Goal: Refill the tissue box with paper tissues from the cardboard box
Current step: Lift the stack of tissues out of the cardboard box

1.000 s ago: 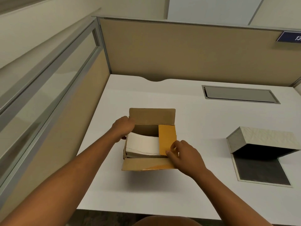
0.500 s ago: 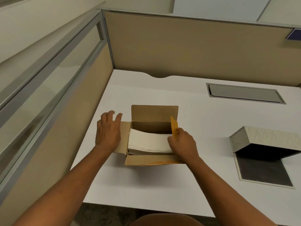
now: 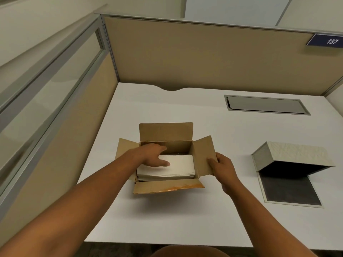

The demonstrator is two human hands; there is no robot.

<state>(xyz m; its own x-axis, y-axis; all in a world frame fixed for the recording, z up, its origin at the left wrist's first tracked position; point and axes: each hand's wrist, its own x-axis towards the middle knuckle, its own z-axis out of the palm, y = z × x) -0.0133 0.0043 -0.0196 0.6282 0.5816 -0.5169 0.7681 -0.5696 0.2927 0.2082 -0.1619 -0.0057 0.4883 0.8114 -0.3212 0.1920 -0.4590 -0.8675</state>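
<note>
Left hand: the left hand [image 3: 154,156] reaches into the open cardboard box [image 3: 167,160], palm down, fingers spread flat on top of the stack of paper tissues [image 3: 178,166]; it rests on the stack and has not closed on it.
Right hand: the right hand [image 3: 221,165] pinches the right flap [image 3: 203,154] of the cardboard box between thumb and fingers, holding it folded outward.
Tissues: a white stack lying flat inside the cardboard box, toward its near side, with a gap at the far wall.
Tissue box: the tissue box [image 3: 289,156] sits well apart on the right of the surface [image 3: 185,219], tipped open over its dark base panel [image 3: 291,190]; its dark interior looks empty.
Step in hand: likely getting a grip on the tissues; none are out yet.
Next move: fingers need to curl under or around a bundle, lift it clear of the walls, then carry it right.
In the way: the four flaps stand around the opening; the near flap [image 3: 167,186], with orange tape, lies low toward the person.
Around: a recessed cable hatch [image 3: 265,104] far right, cubicle partition [image 3: 185,52] behind, number plate [image 3: 326,40] reading 137.
</note>
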